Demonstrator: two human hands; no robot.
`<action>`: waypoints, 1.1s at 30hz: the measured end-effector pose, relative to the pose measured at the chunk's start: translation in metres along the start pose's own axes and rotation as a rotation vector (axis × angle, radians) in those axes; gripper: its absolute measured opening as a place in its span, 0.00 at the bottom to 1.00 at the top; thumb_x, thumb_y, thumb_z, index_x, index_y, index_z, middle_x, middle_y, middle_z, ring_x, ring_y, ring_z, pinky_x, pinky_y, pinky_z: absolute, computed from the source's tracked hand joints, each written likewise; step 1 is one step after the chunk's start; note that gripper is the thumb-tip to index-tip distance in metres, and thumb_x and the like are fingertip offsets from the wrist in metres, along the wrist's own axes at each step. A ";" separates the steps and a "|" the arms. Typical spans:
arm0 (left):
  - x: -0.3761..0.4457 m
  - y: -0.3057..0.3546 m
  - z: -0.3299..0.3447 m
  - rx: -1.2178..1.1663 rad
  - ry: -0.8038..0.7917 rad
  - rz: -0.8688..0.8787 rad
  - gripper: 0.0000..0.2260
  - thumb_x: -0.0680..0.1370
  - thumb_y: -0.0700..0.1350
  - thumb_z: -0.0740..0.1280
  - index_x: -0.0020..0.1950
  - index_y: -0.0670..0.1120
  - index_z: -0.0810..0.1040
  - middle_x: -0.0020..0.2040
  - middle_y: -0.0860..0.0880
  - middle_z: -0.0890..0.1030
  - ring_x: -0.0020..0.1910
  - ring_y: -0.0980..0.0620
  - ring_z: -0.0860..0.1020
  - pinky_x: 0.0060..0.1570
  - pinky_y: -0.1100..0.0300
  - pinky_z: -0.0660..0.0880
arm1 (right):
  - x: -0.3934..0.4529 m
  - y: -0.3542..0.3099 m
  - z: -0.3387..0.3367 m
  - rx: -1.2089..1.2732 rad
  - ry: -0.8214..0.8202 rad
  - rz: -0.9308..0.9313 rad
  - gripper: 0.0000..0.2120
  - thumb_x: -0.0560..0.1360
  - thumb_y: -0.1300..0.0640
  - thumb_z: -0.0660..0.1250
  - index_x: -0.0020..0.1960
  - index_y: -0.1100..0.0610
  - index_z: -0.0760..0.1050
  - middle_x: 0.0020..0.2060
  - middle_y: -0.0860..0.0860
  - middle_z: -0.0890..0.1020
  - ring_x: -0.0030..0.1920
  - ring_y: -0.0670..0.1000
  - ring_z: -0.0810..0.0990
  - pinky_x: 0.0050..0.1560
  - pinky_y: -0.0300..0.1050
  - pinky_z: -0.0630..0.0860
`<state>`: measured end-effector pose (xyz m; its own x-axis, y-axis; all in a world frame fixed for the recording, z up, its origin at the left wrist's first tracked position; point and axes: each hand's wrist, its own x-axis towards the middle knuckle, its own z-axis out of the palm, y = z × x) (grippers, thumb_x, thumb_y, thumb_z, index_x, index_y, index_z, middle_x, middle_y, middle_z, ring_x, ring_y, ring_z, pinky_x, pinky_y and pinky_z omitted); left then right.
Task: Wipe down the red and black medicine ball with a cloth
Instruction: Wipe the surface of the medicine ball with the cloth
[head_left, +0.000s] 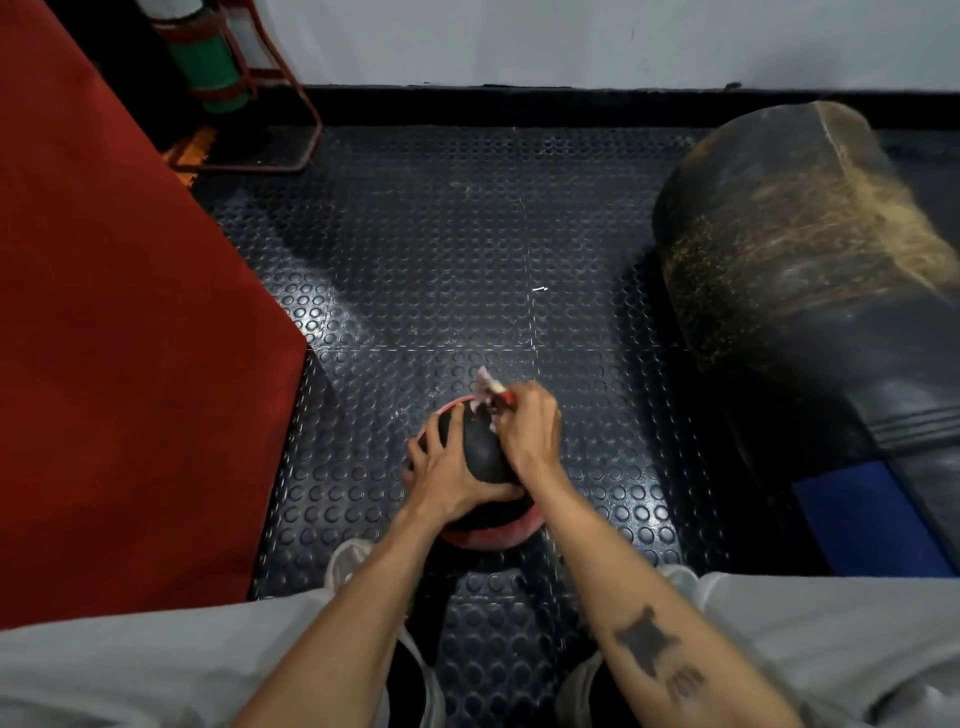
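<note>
medicine ball (480, 452) sits on the studded floor mat (467, 260) under both hands. left hand (449, 467) splayed flat on its near side, right hand (527, 426) clenched around the cloth (488, 389) pressed to the far top. punching bag (810, 291) lies off right.

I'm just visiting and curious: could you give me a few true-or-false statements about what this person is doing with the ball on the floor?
1. The right hand holds a cloth against the ball. True.
2. The ball sits on a table. False: it rests on the studded black floor mat.
3. The left hand lies spread on the ball, steadying it. True.
4. The punching bag lies to the person's left. False: it is on the right; a red mat is on the left.
5. The ball is blue and white. False: it is red and black.
</note>
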<state>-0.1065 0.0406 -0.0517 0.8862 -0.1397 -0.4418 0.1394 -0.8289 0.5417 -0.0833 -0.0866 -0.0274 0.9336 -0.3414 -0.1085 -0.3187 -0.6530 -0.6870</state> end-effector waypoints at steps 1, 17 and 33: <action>0.001 0.003 0.001 0.001 -0.002 -0.026 0.61 0.56 0.68 0.77 0.78 0.59 0.44 0.77 0.54 0.45 0.72 0.40 0.52 0.68 0.38 0.62 | 0.007 -0.004 0.000 -0.006 0.007 0.021 0.06 0.71 0.67 0.66 0.46 0.62 0.80 0.44 0.58 0.81 0.46 0.59 0.79 0.42 0.46 0.69; 0.039 -0.019 -0.065 0.061 -0.023 0.024 0.17 0.80 0.51 0.63 0.68 0.50 0.74 0.67 0.44 0.75 0.68 0.42 0.71 0.65 0.49 0.68 | 0.005 0.027 -0.003 0.278 0.172 0.155 0.08 0.81 0.56 0.64 0.55 0.55 0.80 0.42 0.51 0.85 0.42 0.51 0.83 0.44 0.49 0.78; 0.052 -0.016 -0.045 0.017 -0.069 -0.076 0.26 0.82 0.57 0.58 0.79 0.62 0.55 0.75 0.46 0.58 0.75 0.38 0.55 0.73 0.43 0.57 | -0.070 0.043 0.033 0.122 0.269 -0.407 0.20 0.73 0.69 0.57 0.60 0.61 0.78 0.53 0.55 0.83 0.56 0.53 0.80 0.60 0.50 0.75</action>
<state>-0.0432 0.0712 -0.0516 0.8405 -0.1126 -0.5299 0.1972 -0.8475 0.4928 -0.1568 -0.0680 -0.0729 0.8976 -0.2483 0.3642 0.0994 -0.6909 -0.7161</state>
